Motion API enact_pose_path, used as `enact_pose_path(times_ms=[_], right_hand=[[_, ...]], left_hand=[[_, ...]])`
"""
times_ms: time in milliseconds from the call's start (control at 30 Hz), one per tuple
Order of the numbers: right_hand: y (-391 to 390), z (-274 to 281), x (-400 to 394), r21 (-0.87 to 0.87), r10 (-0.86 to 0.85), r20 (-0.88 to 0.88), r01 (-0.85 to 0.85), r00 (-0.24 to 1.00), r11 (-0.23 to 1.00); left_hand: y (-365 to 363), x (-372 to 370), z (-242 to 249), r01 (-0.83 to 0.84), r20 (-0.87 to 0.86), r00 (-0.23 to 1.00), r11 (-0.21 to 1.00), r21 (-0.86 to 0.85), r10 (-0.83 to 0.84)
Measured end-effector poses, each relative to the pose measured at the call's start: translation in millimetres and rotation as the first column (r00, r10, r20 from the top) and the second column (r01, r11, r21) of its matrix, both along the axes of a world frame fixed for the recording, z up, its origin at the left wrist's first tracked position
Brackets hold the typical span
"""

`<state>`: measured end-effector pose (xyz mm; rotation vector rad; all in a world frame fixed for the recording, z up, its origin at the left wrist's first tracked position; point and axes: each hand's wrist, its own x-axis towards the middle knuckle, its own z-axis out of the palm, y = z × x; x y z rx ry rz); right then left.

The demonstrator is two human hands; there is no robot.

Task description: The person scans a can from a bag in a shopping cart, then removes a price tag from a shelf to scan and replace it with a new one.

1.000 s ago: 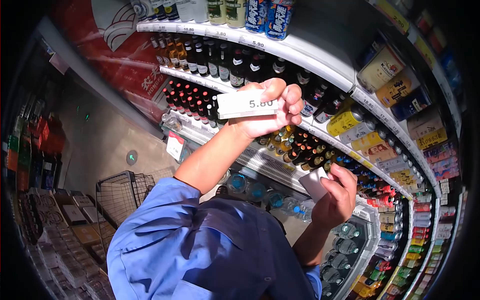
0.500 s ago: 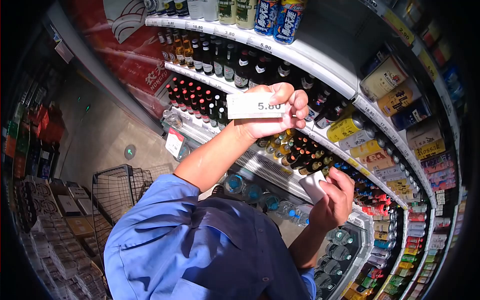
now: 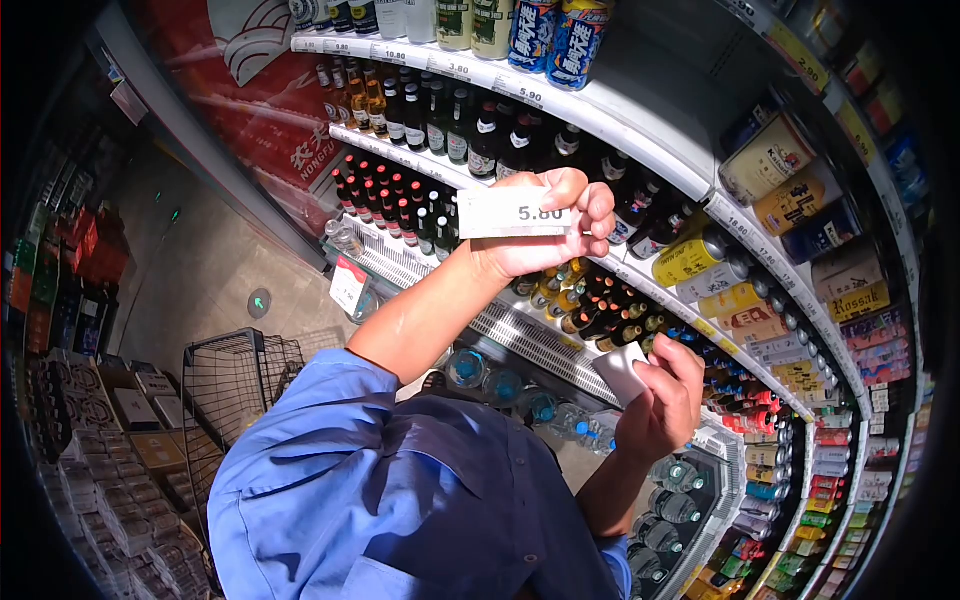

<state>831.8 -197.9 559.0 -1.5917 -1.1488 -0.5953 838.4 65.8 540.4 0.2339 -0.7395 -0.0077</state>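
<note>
My left hand (image 3: pixel 555 230) is closed on a white price tag (image 3: pixel 490 214) printed "5.80". Thumb and curled fingers pinch its right end, and it is held up in front of the shelf of bottles. Lower and to the right, my right hand (image 3: pixel 665 395) is closed around a pale flat card-like stack (image 3: pixel 620 374); whatever is printed on it cannot be made out. Behind my hands stand dark glass bottles (image 3: pixel 483 140) and, lower down, smaller bottles (image 3: pixel 600 310) with coloured caps.
Curved shelves carry cans (image 3: pixel 575 45) and printed price strips (image 3: pixel 460 68). A wire shopping cart (image 3: pixel 235 375) stands at left, near stacked packs of cans (image 3: pixel 120 500). Large water bottles (image 3: pixel 465 368) rest low by my body. A red sign (image 3: pixel 280 120) borders the shelving.
The pale stack in my right hand has tilted and shifted slightly left. My left hand and the price tag have barely moved.
</note>
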Motion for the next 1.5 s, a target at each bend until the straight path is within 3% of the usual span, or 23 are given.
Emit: enact_pose_path(times_ms=[167, 267, 300, 333, 400, 467, 533, 667, 733, 900, 1000, 1067, 1133, 1300, 1400, 1500], right_hand=[[1.0, -0.7, 3.2, -0.007, 0.002, 0.0, -0.002, 1.0, 1.0], [4.1, -1.4, 5.4, -0.014, -0.059, 0.061, 0.06, 0.996, 0.998], [4.2, 0.0, 5.4, 0.001, -0.03, 0.038, 0.03, 0.999, 1.0], [3.3, 3.1, 4.5, -0.007, -0.006, -0.005, 0.006, 1.0, 1.0], [1.5, 11.2, 2.0, -0.115, -0.003, -0.007, 0.002, 1.0, 0.993], [4.1, 17.6, 2.2, -0.149, -0.008, 0.007, 0.009, 1.0, 0.989], [9.9, 21.3, 5.0, -0.202, -0.018, -0.004, 0.016, 1.0, 0.979], [19.0, 19.9, 19.0, -0.301, -0.035, -0.062, 0.014, 0.997, 0.954], [20.2, 11.8, 25.8, -0.245, 0.006, -0.166, -0.047, 0.986, 0.968], [12.9, 3.4, 29.5, -0.303, -0.054, -0.258, -0.028, 0.965, 0.953], [10.2, 7.4, 29.6, -0.308, -0.1, -0.462, -0.054, 0.881, 0.95], [9.9, 17.2, 28.4, -0.369, -0.15, -0.481, -0.044, 0.864, 0.928], [9.3, 20.2, 29.5, -0.42, -0.186, -0.486, -0.041, 0.854, 0.907], [10.7, 20.9, 32.4, -0.504, -0.22, -0.408, -0.018, 0.886, 0.863], [12.2, 18.8, 32.7, -0.509, -0.208, -0.391, -0.022, 0.896, 0.86], [11.4, 16.6, 35.3, -0.523, -0.165, -0.343, -0.042, 0.925, 0.851]], left_hand=[[1.0, 2.1, -1.6, -0.015, -0.012, 1.0, 1.0, -0.002, 0.015], [4.2, 0.1, 2.7, -0.085, -0.032, 0.995, 0.99, 0.111, 0.089], [6.0, -4.9, 4.5, -0.146, -0.129, 0.977, 0.971, 0.188, 0.171], [8.8, -2.4, -2.7, -0.284, -0.121, 0.934, 0.905, 0.318, 0.336], [-0.6, -8.1, 2.4, -0.47, -0.096, 0.754, 0.636, 0.612, 0.65], [-4.9, -11.9, 3.9, -0.348, 0.04, 0.562, 0.192, 0.918, 0.826], [-14.1, -15.0, 5.2, -0.354, 0.221, 0.549, -0.015, 0.935, 0.806], [-34.9, -23.9, 26.8, -0.484, 0.538, 0.5, -0.295, 0.823, 0.679], [-37.3, -28.8, 31.7, -0.482, 0.57, 0.512, -0.334, 0.81, 0.643], [-39.6, -33.0, 25.1, -0.463, 0.49, 0.526, -0.249, 0.851, 0.695], [-42.8, -37.1, 23.9, -0.41, 0.397, 0.554, -0.175, 0.895, 0.732], [-42.9, -40.4, 25.3, -0.41, 0.474, 0.567, -0.268, 0.872, 0.674], [-42.0, -41.0, 18.6, -0.494, 0.51, 0.568, -0.229, 0.839, 0.645], [-49.1, -52.3, 24.1, -0.501, 0.507, 0.612, -0.198, 0.842, 0.607], [-51.1, -47.4, 13.9, -0.656, 0.645, 0.474, -0.248, 0.713, 0.599], [-46.7, -47.0, 6.5, -0.675, 0.666, 0.462, -0.255, 0.693, 0.585]])
